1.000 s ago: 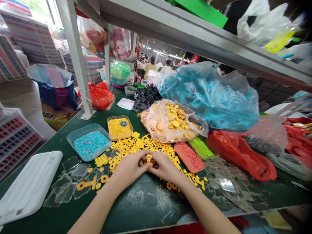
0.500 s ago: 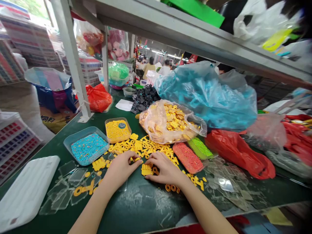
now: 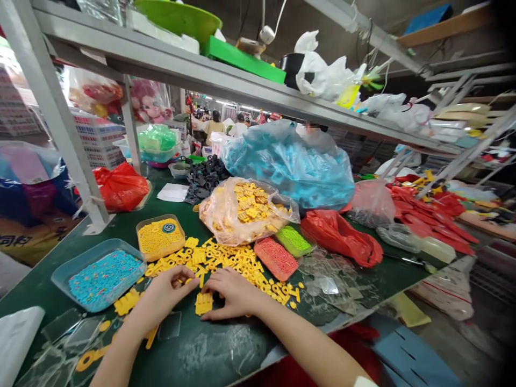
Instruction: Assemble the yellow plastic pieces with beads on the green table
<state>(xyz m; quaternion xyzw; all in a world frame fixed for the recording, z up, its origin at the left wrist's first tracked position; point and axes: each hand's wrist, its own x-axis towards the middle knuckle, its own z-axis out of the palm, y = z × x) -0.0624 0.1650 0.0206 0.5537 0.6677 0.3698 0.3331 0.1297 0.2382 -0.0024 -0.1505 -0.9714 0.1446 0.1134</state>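
My left hand (image 3: 167,294) is curled in a pinch just in front of the loose yellow plastic parts (image 3: 226,260). A bit of yellow shows between its fingertips, mostly hidden by the fingers. Beside it, my right hand (image 3: 236,294) rests low over the green table with thumb and fingers bent around a flat, ridged yellow plastic piece (image 3: 203,303). Rings, discs and T-shaped bits make up the loose parts. Behind them sits an open clear bag (image 3: 217,215) of more yellow pieces.
Tubs of blue beads (image 3: 60,277), yellow beads (image 3: 161,236), red beads (image 3: 276,258) and green beads (image 3: 293,241) surround the parts. Clear flat plates (image 3: 330,285) lie at right, near a red bag (image 3: 342,236). A large blue bag (image 3: 290,166) stands behind, under a metal shelf (image 3: 181,67).
The view has swung right and up, so the table's contents appear farther left and more of the shelf shows. Both hands stay by the yellow parts, the right still at the ridged piece.
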